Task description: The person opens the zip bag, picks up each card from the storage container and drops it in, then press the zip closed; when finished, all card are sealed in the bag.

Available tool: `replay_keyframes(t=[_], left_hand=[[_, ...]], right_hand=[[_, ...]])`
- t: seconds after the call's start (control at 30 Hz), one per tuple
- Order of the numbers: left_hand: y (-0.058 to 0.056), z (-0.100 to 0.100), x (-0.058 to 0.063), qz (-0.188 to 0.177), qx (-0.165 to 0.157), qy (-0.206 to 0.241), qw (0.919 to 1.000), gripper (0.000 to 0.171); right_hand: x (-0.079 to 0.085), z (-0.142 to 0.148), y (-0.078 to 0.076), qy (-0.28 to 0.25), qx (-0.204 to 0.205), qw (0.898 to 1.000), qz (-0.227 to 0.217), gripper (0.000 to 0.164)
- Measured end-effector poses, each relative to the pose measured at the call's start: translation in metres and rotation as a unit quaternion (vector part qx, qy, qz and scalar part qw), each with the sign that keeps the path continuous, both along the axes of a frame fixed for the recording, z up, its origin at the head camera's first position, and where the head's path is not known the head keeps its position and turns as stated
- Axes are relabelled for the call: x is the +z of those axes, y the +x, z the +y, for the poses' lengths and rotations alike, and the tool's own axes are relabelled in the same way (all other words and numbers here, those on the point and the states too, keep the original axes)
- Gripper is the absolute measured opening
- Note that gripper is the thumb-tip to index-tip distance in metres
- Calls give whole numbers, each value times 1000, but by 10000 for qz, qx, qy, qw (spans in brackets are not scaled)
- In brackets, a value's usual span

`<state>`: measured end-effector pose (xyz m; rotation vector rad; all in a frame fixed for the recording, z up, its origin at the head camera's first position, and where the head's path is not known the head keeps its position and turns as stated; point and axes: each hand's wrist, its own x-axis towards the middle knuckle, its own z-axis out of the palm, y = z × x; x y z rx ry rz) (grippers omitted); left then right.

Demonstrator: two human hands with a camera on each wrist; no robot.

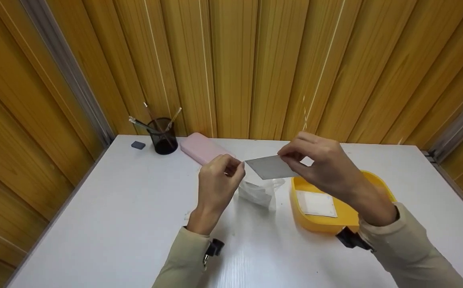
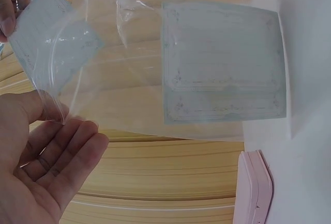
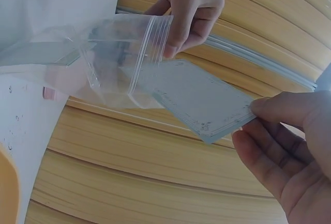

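Observation:
Between thumb and fingers my left hand [image 1: 217,185] pinches the mouth edge of a clear zip-lock bag [image 2: 129,74], which hangs down to the white table. Inside the bag's lower end is a pale card or cards [image 2: 225,58] with a thin ornamental border. My right hand [image 1: 327,166] holds another bordered card [image 3: 201,100] by one corner, thumb against fingers. In the right wrist view, the card's opposite corner lies at the bag's zip opening, seemingly just within it. From the head view the card [image 1: 269,167] looks plain grey.
To the right, under my right forearm, sits a yellow tray [image 1: 315,229] holding a white packet or card [image 1: 316,203]. At the back left are a pink case [image 1: 203,148], a black mesh pen cup [image 1: 163,138] with pencils, and a dark eraser-like block [image 1: 138,145]. A wood-patterned wall stands behind.

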<state>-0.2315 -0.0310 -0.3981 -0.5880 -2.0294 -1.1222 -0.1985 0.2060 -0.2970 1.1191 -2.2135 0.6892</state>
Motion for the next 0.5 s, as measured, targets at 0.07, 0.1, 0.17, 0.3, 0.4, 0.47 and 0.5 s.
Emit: replay_keyframes(t=[0.07,0.1,0.17,0.3,0.4,0.47,0.5], left_hand=[[0,0,0,-1,2,-6,10000,8],[0,0,0,0,2,-8,10000,8],[0,0,0,16,-14,-2,10000,9],[0,0,1,56,-56,-4,10000,9],[-1,0,0,43,-62,-8,10000,10],[0,0,1,9,-48,-13,10000,10],[0,0,1,-9,-42,-18,10000,10]], right_hand=[[-1,-3,-1,70,21,10000,-15,30],[-1,-5,-1,96,40,9999,-12,29],[-2,-8,-2,142,92,9999,5,28],[-4,-13,-5,193,201,9996,54,28],[-6,-16,-8,222,227,9995,30,27],[-8,-17,-10,247,233,9994,5,26],[-10,-18,-11,264,230,9994,5,25]])
